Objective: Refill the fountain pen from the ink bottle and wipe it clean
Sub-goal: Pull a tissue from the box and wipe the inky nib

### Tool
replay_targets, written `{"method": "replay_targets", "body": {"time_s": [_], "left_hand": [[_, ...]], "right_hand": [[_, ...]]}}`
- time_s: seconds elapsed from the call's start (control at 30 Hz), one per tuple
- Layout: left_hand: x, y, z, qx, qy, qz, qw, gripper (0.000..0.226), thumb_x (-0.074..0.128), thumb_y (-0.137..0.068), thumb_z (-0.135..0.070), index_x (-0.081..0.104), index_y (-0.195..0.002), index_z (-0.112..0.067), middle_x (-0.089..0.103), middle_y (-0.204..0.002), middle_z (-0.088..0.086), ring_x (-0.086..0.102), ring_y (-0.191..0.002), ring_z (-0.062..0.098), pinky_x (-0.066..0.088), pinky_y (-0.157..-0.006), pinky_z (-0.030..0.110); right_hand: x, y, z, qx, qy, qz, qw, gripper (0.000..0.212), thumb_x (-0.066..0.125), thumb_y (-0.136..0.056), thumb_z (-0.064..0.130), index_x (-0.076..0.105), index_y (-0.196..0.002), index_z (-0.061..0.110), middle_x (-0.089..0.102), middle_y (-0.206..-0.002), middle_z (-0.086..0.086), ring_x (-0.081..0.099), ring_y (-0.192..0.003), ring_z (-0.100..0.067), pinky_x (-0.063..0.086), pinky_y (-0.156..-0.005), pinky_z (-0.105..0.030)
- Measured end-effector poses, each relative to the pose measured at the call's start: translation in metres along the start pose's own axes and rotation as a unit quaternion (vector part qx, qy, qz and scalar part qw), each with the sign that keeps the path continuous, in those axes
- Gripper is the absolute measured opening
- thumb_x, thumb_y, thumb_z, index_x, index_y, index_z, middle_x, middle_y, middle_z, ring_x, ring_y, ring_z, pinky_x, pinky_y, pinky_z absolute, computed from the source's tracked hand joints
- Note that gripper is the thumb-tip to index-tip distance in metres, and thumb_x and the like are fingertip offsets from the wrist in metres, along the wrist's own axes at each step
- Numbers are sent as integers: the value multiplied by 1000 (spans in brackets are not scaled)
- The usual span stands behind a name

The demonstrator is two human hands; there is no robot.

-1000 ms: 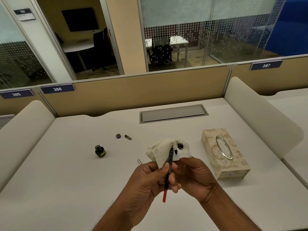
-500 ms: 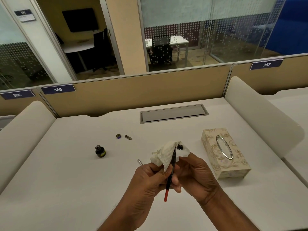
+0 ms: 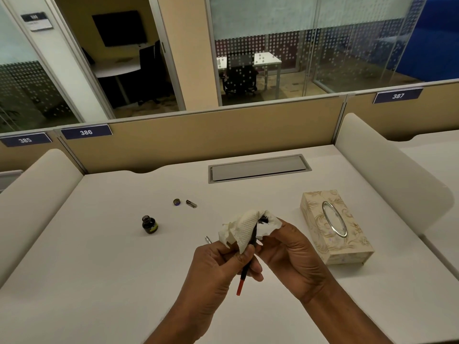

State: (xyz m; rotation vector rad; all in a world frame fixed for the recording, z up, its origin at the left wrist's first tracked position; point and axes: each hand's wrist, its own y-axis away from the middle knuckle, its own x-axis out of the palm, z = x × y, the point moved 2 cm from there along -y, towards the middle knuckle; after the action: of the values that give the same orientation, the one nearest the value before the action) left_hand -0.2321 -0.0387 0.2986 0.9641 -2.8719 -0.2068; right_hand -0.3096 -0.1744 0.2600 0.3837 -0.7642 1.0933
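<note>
Fountain pen [image 3: 244, 274]: dark barrel with a red lower end, held near-centre above the white desk [image 3: 99, 281], upright with a slight tilt; its upper end is buried in a tissue.

Left to right:

Ink bottle [image 3: 149, 224]: small, dark glass, yellow-green label, uncapped, standing on the desk left of centre, well apart from the hands.

Bottle cap [image 3: 176, 202]: small round piece, lying farther back on the desk.

Small metal part [image 3: 191, 203]: just beside the cap, on its right; too small to identify.

Slim metal piece [image 3: 208, 239]: on the desk, partly hidden behind the left hand.

Left hand [image 3: 218, 264]: fingers and thumb closed around the pen's middle, also pinching the lower edge of the tissue.

Tissue [image 3: 244, 228]: white, crumpled, wrapped over the pen's top; black ink stain on its right fold.

Right hand [image 3: 290, 254]: fingertips pressed into the tissue's right side, gripping it against the pen.

Tissue box [image 3: 335, 227]: cream, floral pattern, oval opening, on the desk to the right, near the right hand.

Cable hatch [image 3: 259, 167]: grey, recessed at the far edge.
</note>
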Motion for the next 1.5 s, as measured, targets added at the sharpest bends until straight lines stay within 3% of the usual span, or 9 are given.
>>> {"method": "replay_targets", "body": {"time_s": [0.17,0.37,0.6,0.9,1.03,1.2,1.27,1.37,1.5], "left_hand": [[-1,-1,0,-20,0,6,1000,28,70,-79,-41,82,-83,-17,79,-73,11,78,-67,26,60,-71,20],[-3,-2,1,-23,-21,-5,1000,34,68,-73,-51,81,-84,-21,80,-74,9,78,-67,25,59,-72,19],[-4,-2,4,-36,-18,-5,999,35,68,-77,-46,80,-89,-15,81,-75,9,79,-68,25,59,-71,17],[-3,0,5,-33,-22,-2,999,34,67,-79,-45,80,-91,-16,81,-75,9,79,-68,25,58,-69,15],[-6,1,7,-40,-15,0,999,33,67,-79,-45,80,-92,-18,81,-76,10,79,-69,26,59,-71,17],[-7,4,10,-41,-18,4,999,30,67,-80,-40,81,-94,-18,80,-76,11,79,-69,27,59,-69,18],[-8,4,11,-40,-21,3,999,30,68,-80,-39,82,-94,-17,80,-76,11,79,-69,27,59,-68,19],[-9,4,13,-38,-25,-2,999,31,68,-80,-38,82,-95,-16,81,-76,10,79,-71,27,60,-69,19],[-12,5,16,-36,-27,-2,999,21,68,-88,-30,82,-93,-16,81,-77,12,79,-72,28,60,-69,21]], "right_hand": [[-3,-1,-3,3,15,-9,1000,35,67,-90,11,65,-122,-3,71,-117,-17,65,-114,-32,53,-96,-40],[-3,0,-7,11,10,-35,999,28,61,-93,11,69,-118,4,74,-105,-8,68,-107,-26,54,-94,-37],[-3,1,-4,24,60,-23,998,42,64,-96,19,59,-132,-3,62,-134,-23,59,-124,-35,50,-102,-44],[-4,2,-7,-1,79,-58,995,35,59,-95,13,64,-127,-2,66,-129,-23,61,-121,-38,52,-97,-43],[0,4,-9,1,64,-61,996,36,58,-95,13,64,-126,-3,64,-131,-26,58,-124,-42,51,-103,-49],[0,3,-9,2,59,-66,996,42,56,-96,14,57,-133,-5,55,-140,-31,50,-133,-49,37,-111,-62],[3,2,-9,5,41,-63,997,42,59,-95,16,59,-133,-1,57,-141,-28,54,-128,-43,42,-107,-59],[6,2,-9,3,-4,-62,998,38,71,-88,20,68,-124,8,68,-128,-16,66,-109,-26,56,-89,-42],[1,1,-13,9,-49,-90,995,32,66,-93,17,67,-125,11,69,-122,-13,69,-100,-22,56,-82,-39]]}}
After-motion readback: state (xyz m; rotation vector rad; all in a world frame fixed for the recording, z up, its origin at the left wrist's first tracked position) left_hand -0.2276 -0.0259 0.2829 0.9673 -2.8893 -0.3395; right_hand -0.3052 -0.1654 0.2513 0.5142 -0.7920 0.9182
